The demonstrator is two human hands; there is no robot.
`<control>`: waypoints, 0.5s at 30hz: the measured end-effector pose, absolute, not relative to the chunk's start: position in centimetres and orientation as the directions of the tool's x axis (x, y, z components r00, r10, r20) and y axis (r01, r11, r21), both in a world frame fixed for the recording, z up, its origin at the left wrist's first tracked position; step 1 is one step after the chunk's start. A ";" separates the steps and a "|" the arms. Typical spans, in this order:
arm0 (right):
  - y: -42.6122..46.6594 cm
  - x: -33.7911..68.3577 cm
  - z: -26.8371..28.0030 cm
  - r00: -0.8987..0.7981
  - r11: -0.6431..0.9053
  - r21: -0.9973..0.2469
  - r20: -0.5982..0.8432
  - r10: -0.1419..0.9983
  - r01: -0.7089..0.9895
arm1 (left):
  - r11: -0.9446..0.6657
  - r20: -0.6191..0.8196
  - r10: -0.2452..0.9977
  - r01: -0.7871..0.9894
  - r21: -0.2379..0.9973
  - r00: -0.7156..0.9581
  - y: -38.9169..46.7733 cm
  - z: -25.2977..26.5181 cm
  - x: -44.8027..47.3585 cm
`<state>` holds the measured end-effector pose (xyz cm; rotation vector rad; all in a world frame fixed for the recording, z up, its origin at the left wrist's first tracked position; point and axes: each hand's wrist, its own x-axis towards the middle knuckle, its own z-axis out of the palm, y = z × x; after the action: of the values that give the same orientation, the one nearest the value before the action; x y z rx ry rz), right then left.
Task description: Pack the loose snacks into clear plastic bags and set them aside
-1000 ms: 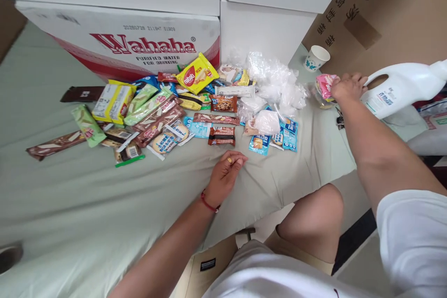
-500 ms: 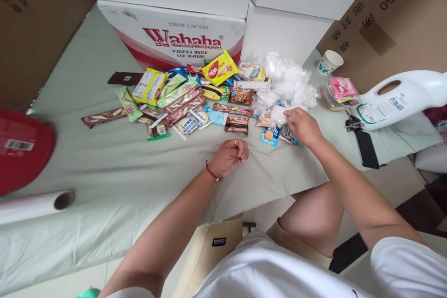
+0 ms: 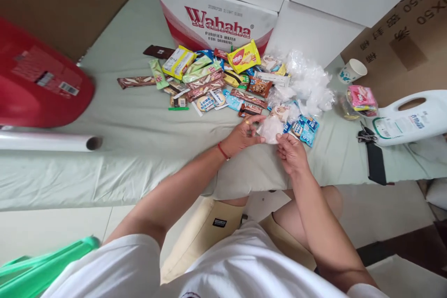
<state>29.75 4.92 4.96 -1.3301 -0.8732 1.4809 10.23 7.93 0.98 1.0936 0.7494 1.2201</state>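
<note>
Clear plastic bag, crumpled and whitish, was between the two hands, in front of the Wahaha carton and towards its right end. The right hand was closed in a pinch on the bag's lower right edge. The left hand was at the bag's left edge, thumb and fingers curved and apart; whether it gripped the film could not be told. More bunched clear bags lay past the carton's right end, and wrapped snacks were spread in front of the carton. The step in hand appeared to be two-handed handling of that single bag. Judging by its thin film, the next move called for a light left pinch opposite the right, without dragging the neighbouring packets
</note>
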 end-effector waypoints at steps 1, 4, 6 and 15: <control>4.5 29.2 4.9 -0.022 -0.331 -0.928 -0.332 0.943 -0.171 | -0.034 0.106 0.966 -0.290 0.957 0.235 8.0 0.8 10.3; 4.0 28.4 5.0 -0.108 -0.372 -0.907 -0.357 0.928 -0.197 | -0.055 0.104 0.959 -0.187 0.981 0.262 7.9 0.4 10.3; 4.0 28.2 5.1 -0.126 -0.379 -0.895 -0.358 0.925 -0.234 | -0.036 0.086 0.953 -0.174 0.984 0.290 7.7 0.4 10.3; 3.8 27.4 4.6 -0.138 -0.369 -0.880 -0.342 0.929 -0.300 | 0.126 -0.002 0.913 -0.275 0.953 0.409 7.8 0.6 10.2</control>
<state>27.45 3.84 4.63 -1.1712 -0.8184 1.6731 10.24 7.80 0.65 1.1126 0.7236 0.9847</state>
